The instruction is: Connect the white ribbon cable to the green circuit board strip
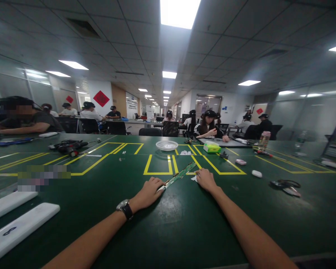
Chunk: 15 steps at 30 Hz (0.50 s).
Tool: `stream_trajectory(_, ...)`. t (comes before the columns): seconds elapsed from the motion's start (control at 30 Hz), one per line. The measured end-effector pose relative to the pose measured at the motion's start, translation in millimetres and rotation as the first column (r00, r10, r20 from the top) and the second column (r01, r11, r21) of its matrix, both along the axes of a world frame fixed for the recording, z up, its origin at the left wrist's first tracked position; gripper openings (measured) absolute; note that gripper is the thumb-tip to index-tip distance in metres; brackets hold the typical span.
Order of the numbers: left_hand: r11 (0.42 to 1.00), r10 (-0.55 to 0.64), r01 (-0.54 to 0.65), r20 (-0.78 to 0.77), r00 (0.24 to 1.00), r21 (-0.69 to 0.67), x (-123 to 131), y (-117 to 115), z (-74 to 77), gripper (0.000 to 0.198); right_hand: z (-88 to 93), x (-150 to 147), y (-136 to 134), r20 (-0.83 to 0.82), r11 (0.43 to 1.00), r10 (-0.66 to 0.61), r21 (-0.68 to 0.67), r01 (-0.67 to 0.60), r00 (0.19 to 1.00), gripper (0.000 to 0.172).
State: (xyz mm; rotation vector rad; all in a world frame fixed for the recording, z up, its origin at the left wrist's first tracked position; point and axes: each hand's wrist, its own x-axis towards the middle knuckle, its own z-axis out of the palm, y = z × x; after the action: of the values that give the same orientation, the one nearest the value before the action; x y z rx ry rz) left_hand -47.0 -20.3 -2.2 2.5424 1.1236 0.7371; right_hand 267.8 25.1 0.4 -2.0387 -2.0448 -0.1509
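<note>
A long, narrow green circuit board strip (182, 174) lies slantwise on the green table (173, 228). My left hand (149, 192), with a wristwatch on its wrist, has its fingers curled round the strip's near end. My right hand (205, 180) rests on the table just right of the strip, fingers bent over a small white scrap (194, 178); whether it grips the scrap is unclear.
Yellow tape boxes mark the table. Beyond the strip stand a white mesh dish (167, 145) and a green-and-white box (212, 147). A black power screwdriver (68, 147) lies far left, white long panels (19, 228) near left, black cables (287, 185) right. Several people sit at the far side.
</note>
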Motion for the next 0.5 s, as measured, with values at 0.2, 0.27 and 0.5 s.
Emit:
stream_trajectory(0.2,0.984,-0.176,0.177,-0.022,0.984,0.020,7.4,-17.6,16.8,0.027,9.2,-20.3,-9.9,0.007,0.989,0.038,0.140,-0.039,0.999,0.034)
stream_trajectory(0.27,0.968,-0.250,0.249,-0.016,0.968,-0.008,12.9,-27.8,22.5,0.029,10.7,-35.2,-16.2,-0.010,0.987,0.097,0.133,-0.094,0.995,0.038)
stream_trajectory(0.5,0.926,-0.375,0.374,-0.006,0.927,-0.059,28.5,-51.5,26.1,0.030,6.8,-82.7,-41.1,0.006,0.992,0.129,0.018,-0.129,0.992,0.061)
